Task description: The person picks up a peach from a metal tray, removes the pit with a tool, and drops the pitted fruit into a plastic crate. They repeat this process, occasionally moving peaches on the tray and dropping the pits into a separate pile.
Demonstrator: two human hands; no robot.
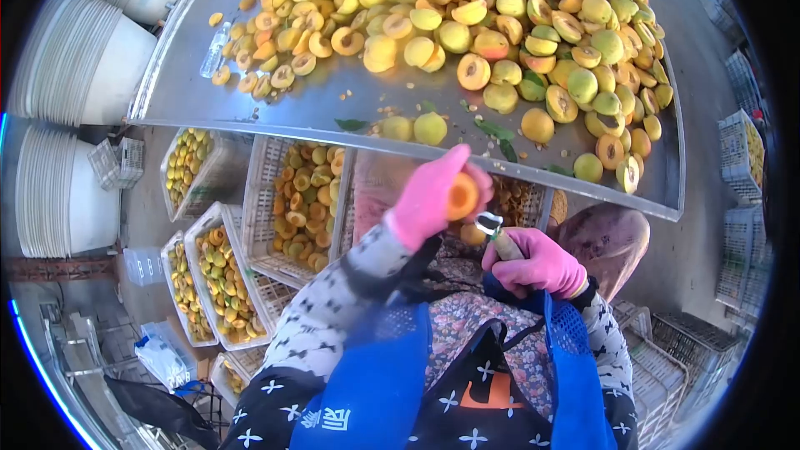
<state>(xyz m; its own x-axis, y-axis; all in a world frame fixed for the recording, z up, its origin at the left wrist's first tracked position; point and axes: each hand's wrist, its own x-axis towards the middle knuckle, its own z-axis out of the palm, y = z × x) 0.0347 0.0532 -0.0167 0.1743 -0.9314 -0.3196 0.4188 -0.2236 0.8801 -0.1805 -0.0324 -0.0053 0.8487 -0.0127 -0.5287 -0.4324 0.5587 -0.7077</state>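
Pink-gloved left hand (435,195): I see its fingers closed around the fruit, gripping it near the table's front edge.
Round, orange-fleshed cut fruit half (462,197): in the left hand, its cut face with a darker centre turned toward my camera.
Pink-gloved right hand (540,262): I have it wrapped in a fist about the tool's handle, lower and to the right.
Pitting tool with a shiny metal loop and pale handle (506,245): pointing up and left, its loop just beside the fruit half; I cannot tell whether they touch.
Grey sheet-metal table (292,108): beyond both hands, with a raised rim.
Heap of yellow-green and orange fruit (467,12): piled across the table, many pieces halved, green leaves (493,128) scattered at its near side.
Clear plastic bottle (217,48): lying left of the heap.
White slatted plastic crate (260,200): below the table's edge, left of the left hand, holding orange-centred fruit halves (305,200).
Blue apron (379,375): on the wearer, over black-and-white patterned sleeves (312,308).
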